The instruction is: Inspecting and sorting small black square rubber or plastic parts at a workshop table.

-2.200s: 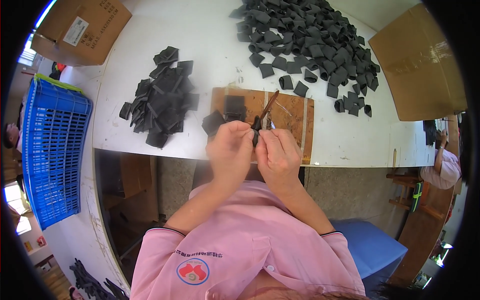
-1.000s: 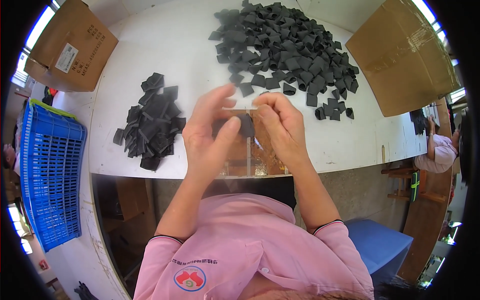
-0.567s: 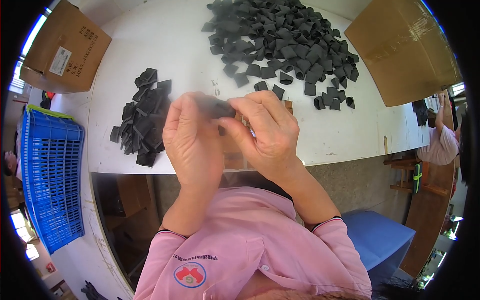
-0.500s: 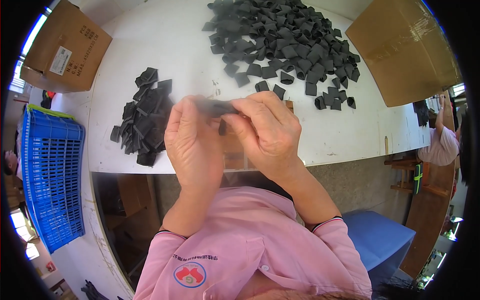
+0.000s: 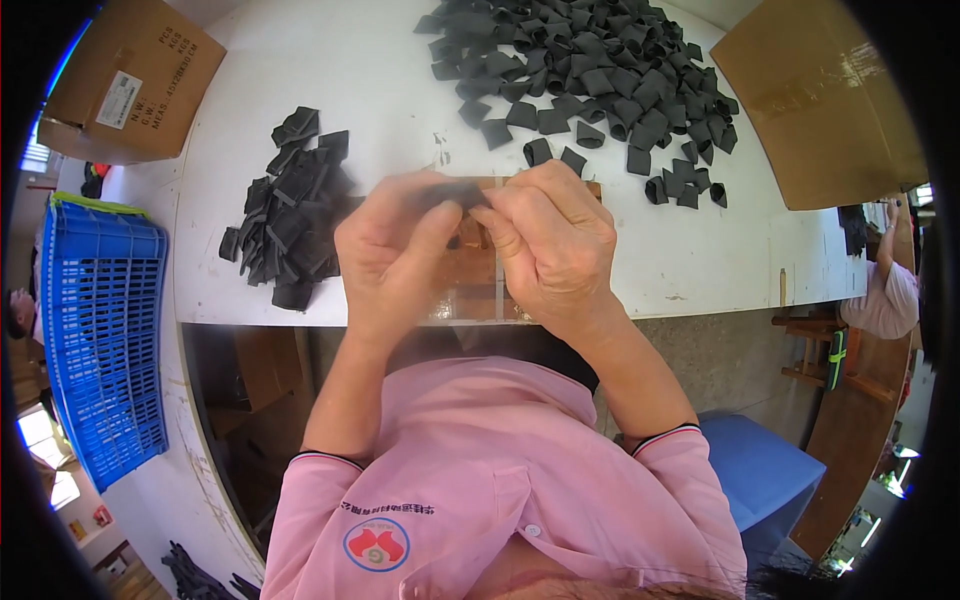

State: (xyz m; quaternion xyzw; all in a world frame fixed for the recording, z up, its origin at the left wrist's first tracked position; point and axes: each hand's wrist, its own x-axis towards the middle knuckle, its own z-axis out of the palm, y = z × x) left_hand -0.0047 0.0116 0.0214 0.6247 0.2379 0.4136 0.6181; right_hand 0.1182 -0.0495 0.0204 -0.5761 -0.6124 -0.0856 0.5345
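Bright even daylight, fisheye-bent edges, dark vignette, sharp focus

Matt black fabric pieces (image 5: 585,75) lie on a smooth white tabletop (image 5: 380,90).

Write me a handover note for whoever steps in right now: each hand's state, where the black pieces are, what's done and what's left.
Left hand and right hand: raised together above the table edge, both pinching one dark piece between the fingertips.
Wooden board: on the white table, under the hands.
Small pile: to the left, apparently finished pieces.
Large pile: far right, apparently still to handle; most remain.
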